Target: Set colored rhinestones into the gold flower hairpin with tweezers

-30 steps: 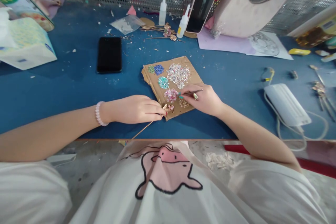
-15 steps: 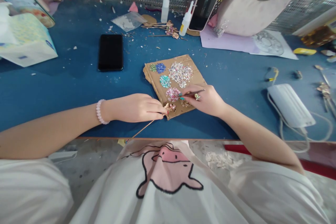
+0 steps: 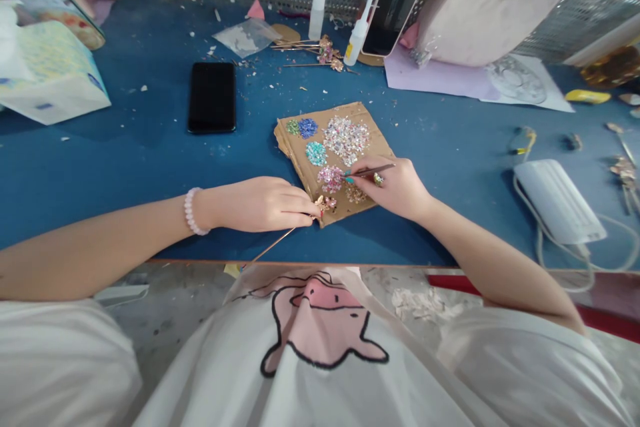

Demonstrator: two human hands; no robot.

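Hairpin (image 3: 320, 205), a gold stick with a flower head, lies at the centre of the frame, its head propped on the near corner of a cardboard scrap (image 3: 373, 135) while the stem slants down-left past the table edge (image 3: 200, 260). The left hand (image 3: 260, 204) pinches it just behind the flower, wrist flat on the blue top, likely to keep the head steady. The right hand (image 3: 395, 187) is closed on thin tweezers (image 3: 370, 171), tips touching the pink bead pile (image 3: 330, 178); whether a bead is caught in them is too small to tell. Other piles, clear, teal, blue and green, sit sorted apart higher on the cardboard, within short reach of the tweezers. Open blue table lies left of the cardboard as far as a black phone (image 3: 212, 97), and right as far as a face mask (image 3: 560, 201). Glue bottles (image 3: 357, 40) and finished pins stand at upper centre against the mesh wall, well clear of both hands.
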